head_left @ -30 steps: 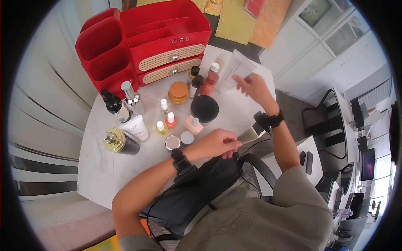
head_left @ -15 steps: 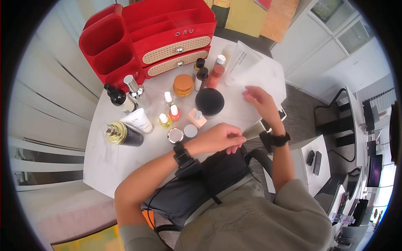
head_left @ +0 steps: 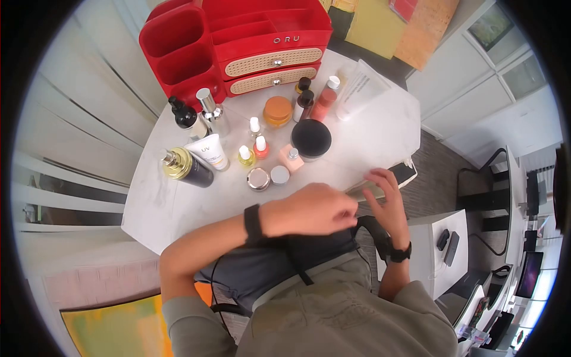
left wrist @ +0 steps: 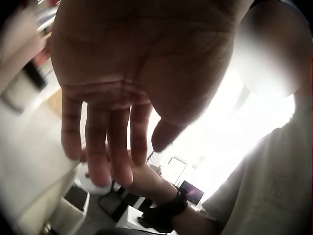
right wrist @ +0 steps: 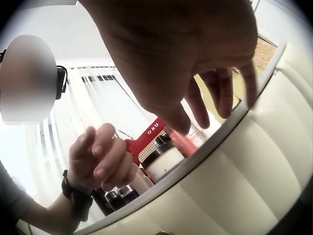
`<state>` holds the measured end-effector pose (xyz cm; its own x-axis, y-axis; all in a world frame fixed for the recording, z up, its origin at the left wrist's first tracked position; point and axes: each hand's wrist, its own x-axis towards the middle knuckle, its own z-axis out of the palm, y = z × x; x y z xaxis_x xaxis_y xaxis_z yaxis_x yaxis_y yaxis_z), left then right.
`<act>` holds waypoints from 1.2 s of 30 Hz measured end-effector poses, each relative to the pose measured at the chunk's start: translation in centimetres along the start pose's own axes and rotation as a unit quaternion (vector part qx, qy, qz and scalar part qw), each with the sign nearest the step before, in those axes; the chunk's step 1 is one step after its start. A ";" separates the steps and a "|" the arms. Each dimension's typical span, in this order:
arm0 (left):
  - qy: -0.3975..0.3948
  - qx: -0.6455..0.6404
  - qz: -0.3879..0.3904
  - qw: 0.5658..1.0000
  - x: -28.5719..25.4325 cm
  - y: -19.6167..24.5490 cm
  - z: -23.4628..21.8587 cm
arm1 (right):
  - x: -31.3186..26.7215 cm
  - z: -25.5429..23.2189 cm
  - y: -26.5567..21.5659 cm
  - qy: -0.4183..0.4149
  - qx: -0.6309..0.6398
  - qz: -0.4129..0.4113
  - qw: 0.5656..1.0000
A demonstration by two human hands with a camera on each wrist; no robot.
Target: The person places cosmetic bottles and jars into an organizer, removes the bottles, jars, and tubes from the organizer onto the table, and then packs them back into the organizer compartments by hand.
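Observation:
Both hands hold nothing. My left hand [head_left: 312,211] hovers over the table's near edge, in front of a small silver-lidded jar [head_left: 279,175] and a round silver compact [head_left: 258,178]. In the left wrist view its fingers hang down loosely, apart from one another. To its right, my right hand [head_left: 388,202] is raised near the table's right front edge, fingers spread and slightly bent. The right wrist view shows those fingers above the grey table rim [right wrist: 195,161]. A black-lidded jar [head_left: 311,138] and a peach bottle [head_left: 291,158] stand farther in on the table.
A red organizer [head_left: 217,50] with two woven-front drawers stands at the back. Several bottles surround an amber jar [head_left: 277,112]; a clear-white tube [head_left: 363,92] lies at back right. On the left are a UV tube [head_left: 208,152] and a gold-topped pump bottle [head_left: 190,168].
My right hand has come back from beside the clear-white tube toward the near table edge. My left hand stays near the front edge, its fingers turned downward. The head view has shifted.

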<state>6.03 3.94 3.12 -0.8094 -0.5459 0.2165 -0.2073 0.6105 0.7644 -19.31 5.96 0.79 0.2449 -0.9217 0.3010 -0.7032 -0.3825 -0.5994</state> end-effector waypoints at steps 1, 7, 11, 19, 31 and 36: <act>0.012 0.073 0.065 0.995 -1.0 1.0 0.1 | -0.6 -0.4 0.2 -0.004 0.001 -0.002 1.000; 0.027 0.217 -0.019 0.976 -10.4 7.8 0.0 | -4.3 -1.0 6.9 -0.229 -0.006 0.099 0.968; 0.114 0.198 -0.149 0.962 -17.4 8.9 1.8 | -4.6 1.8 11.3 -0.331 -0.047 0.236 0.913; 0.326 0.009 -0.444 0.834 -26.3 8.4 8.6 | -4.1 2.9 11.3 -0.444 -0.045 0.269 0.853; 0.516 -0.241 -0.453 0.686 -29.7 4.6 15.1 | -6.1 3.9 12.1 -0.374 -0.013 0.280 0.884; 0.556 -0.268 -0.400 0.677 -27.6 5.3 14.3 | -6.5 4.4 12.9 -0.332 0.049 0.199 0.921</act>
<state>19.37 30.45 -7.50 0.4209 -0.8556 -0.3014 0.1360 -0.2690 0.9535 -27.06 6.70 -12.17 0.3575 -0.8141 -0.4576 -0.7704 0.0200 -0.6373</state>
